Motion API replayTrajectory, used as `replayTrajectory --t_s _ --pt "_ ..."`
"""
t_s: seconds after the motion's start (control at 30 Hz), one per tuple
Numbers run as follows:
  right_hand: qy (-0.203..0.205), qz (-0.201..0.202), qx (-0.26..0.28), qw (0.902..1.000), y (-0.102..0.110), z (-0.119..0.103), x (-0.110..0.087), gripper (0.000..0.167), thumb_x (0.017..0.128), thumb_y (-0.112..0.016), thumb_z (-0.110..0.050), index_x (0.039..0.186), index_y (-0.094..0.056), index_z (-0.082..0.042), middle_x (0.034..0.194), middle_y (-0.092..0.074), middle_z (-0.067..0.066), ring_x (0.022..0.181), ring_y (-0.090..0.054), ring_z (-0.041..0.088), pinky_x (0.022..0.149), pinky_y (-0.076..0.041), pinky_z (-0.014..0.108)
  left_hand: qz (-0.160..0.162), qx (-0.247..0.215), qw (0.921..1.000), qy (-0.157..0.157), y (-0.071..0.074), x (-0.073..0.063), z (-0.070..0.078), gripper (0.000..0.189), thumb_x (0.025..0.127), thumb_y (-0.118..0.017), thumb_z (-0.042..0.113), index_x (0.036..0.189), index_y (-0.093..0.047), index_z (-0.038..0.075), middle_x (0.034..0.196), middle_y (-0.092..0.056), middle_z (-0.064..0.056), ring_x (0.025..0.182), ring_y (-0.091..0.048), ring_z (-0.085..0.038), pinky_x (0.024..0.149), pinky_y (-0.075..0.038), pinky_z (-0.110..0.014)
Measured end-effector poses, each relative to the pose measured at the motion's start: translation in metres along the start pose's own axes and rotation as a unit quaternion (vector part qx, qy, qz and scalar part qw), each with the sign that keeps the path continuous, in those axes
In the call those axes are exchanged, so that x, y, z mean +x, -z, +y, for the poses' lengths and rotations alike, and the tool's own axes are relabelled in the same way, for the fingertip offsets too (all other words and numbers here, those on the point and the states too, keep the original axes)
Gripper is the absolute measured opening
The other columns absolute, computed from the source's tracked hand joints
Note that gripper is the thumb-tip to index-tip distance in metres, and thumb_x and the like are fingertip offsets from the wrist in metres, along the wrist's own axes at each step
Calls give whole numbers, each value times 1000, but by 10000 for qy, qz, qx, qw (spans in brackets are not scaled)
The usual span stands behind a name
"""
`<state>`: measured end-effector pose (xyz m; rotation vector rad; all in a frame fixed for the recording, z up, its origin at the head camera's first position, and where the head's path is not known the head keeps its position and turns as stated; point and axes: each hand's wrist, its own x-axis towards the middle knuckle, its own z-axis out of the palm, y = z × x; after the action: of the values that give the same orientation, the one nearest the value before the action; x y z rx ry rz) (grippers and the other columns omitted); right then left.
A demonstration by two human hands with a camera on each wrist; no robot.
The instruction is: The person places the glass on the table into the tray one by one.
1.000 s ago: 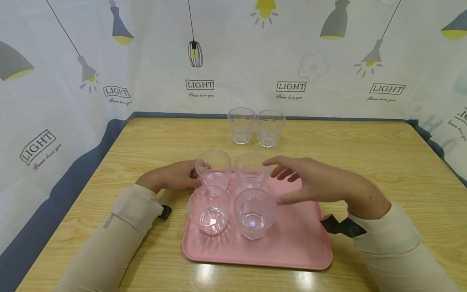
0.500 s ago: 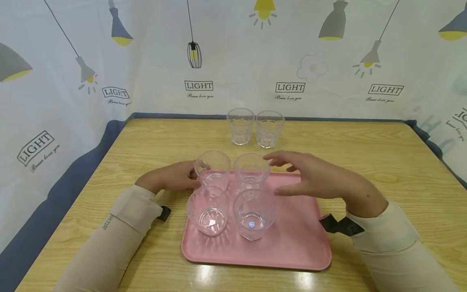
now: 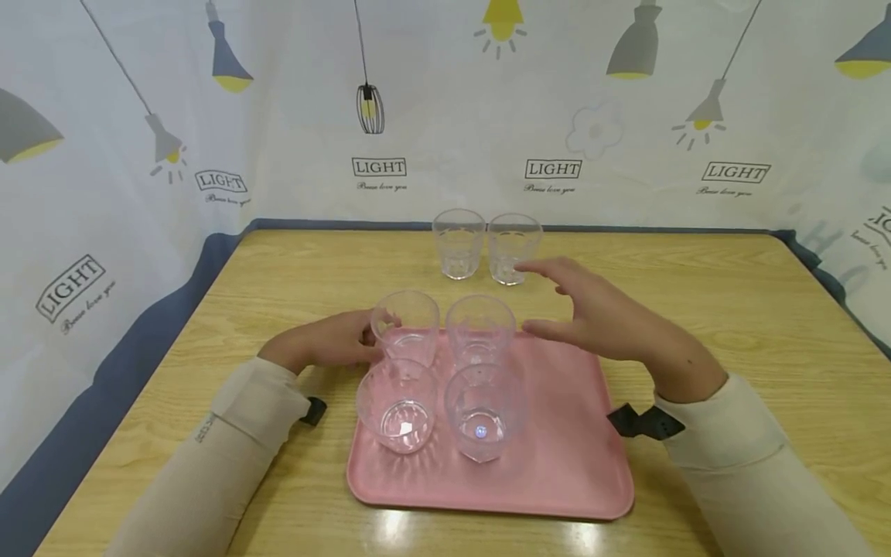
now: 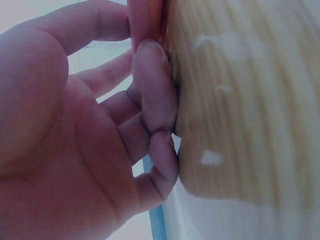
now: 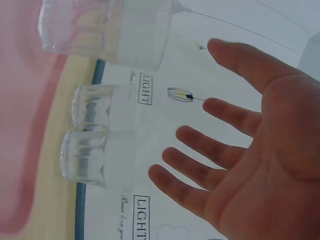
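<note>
On a pink tray (image 3: 571, 464) stand several clear plastic cups, upright in two rows. The near row has a left cup (image 3: 397, 410) and a right cup (image 3: 487, 418); behind them are a left cup (image 3: 406, 325) and a right cup (image 3: 480, 333). My left hand (image 3: 337, 339) grips the tray's left edge, its curled fingers low against the wooden table (image 4: 235, 100) in the left wrist view. Over the tray's far right part, my right hand (image 3: 599, 313) holds nothing, with fingers spread and thumb apart. Its fingertips point toward two more cups, overlapping the right one in the head view.
Those two clear cups, a left one (image 3: 459, 244) and a right one (image 3: 513, 247), stand side by side near the table's far edge. A white curtain (image 3: 459, 93) with printed lamps encloses the table at the back and sides.
My right hand has moved forward, away from the tray's near right cup and toward the two far cups, with its fingers straightening. The left hand, tray and cups stay in place.
</note>
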<state>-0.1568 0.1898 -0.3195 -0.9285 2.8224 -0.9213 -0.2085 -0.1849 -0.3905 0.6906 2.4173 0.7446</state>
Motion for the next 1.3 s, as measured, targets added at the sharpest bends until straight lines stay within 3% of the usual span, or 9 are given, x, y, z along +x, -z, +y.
replayTrajectory --t_s 0.4,0.6,0.97,1.3 --pt "-589 377 -256 9972 12 20 28 70 92 -72 -24 151 -38 -6 153 -41 18 138 -40 41 109 -37 59 -8 -71 9999 128 0 0 1 41 96 -63 27 135 -52 23 126 -60 -6 109 -52 -21 100 -44 -43" --pt "-925 271 -296 9949 16 31 42 74 93 -70 -27 153 -32 -5 155 -36 21 138 -38 44 109 -36 60 1 -32 9999 114 0 -1 2 40 96 -63 26 135 -52 21 120 -60 -6 104 -52 -20 92 -43 -37" --pt "-1371 161 -182 9903 16 48 59 81 95 -67 -36 157 -25 -6 156 -32 25 139 -36 45 109 -36 61 13 -52 10000 21 -1 -1 1 40 97 -62 26 135 -52 21 127 -59 -6 109 -52 -20 99 -43 -41" --pt "-1785 22 -87 9839 17 55 76 90 94 -66 -42 159 -15 -5 158 -28 25 143 -33 43 112 -34 59 -8 -39 10000 -23 1 -1 3 39 98 -61 27 135 -52 23 124 -59 -4 107 -52 -19 96 -43 -39"
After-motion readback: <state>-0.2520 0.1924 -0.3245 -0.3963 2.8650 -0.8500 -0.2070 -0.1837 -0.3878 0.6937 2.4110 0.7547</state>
